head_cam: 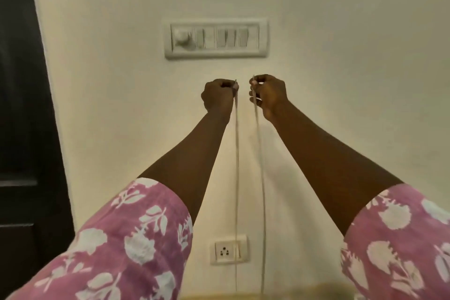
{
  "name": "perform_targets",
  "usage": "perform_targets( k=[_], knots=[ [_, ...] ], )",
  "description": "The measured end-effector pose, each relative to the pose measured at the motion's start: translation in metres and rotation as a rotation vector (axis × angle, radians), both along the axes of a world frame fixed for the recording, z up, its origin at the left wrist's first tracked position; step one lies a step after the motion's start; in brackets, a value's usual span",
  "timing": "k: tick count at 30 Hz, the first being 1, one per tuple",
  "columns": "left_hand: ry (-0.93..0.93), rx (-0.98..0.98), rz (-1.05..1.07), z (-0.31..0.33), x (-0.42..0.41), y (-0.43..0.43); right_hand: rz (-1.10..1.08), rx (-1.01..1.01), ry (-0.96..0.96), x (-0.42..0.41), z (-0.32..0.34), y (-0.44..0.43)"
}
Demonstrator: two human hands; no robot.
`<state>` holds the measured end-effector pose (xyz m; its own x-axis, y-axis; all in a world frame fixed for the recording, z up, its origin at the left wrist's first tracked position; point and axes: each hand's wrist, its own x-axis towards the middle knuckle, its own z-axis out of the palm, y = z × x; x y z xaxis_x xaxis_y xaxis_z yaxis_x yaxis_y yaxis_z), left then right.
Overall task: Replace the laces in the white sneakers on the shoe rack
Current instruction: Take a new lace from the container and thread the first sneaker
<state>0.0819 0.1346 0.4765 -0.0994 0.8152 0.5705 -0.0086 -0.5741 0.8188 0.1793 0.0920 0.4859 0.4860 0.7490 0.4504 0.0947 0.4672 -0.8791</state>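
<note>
Both my arms are raised in front of a cream wall. My left hand [218, 96] is closed in a fist on one end of a thin white lace [237, 178]. My right hand [267, 95] pinches the other end, a short way to the right. The two strands hang straight down, close together and roughly parallel, and run out of the bottom of the frame. The sneakers and the shoe rack are not in view. Pink floral sleeves cover my upper arms.
A wide switch panel [215, 40] is on the wall just above my hands. A single wall socket [229, 249] sits low behind the strands. A dark door [22, 105] fills the left edge.
</note>
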Motion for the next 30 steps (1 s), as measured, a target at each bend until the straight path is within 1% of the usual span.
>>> perform_targets(
  k=[3,6,11,14,16,22,25,30],
  knots=[
    [0.002,-0.048,-0.092,0.041,0.002,-0.012,-0.073,0.036,-0.019,-0.004,0.041,-0.013],
    [0.013,-0.085,-0.194,0.05,0.002,-0.017,-0.079,0.042,0.019,-0.007,0.045,-0.02],
    [-0.038,-0.143,-0.312,0.037,-0.002,-0.023,-0.096,0.013,0.084,-0.011,0.029,-0.024],
    [-0.09,-0.179,-0.363,0.029,-0.003,-0.028,-0.07,0.006,0.141,-0.013,0.019,-0.025],
    [-0.09,-0.18,-0.379,0.029,-0.004,-0.03,-0.048,0.009,0.185,-0.014,0.016,-0.023],
    [-0.074,-0.225,-0.463,0.028,-0.014,-0.039,0.003,-0.009,0.164,-0.011,0.01,-0.026],
    [-0.056,-0.278,-0.504,0.027,-0.018,-0.04,0.042,-0.026,0.188,-0.01,0.007,-0.028],
    [-0.051,-0.35,-0.499,0.026,-0.019,-0.038,0.105,-0.074,0.195,-0.01,0.006,-0.03]
  ],
)
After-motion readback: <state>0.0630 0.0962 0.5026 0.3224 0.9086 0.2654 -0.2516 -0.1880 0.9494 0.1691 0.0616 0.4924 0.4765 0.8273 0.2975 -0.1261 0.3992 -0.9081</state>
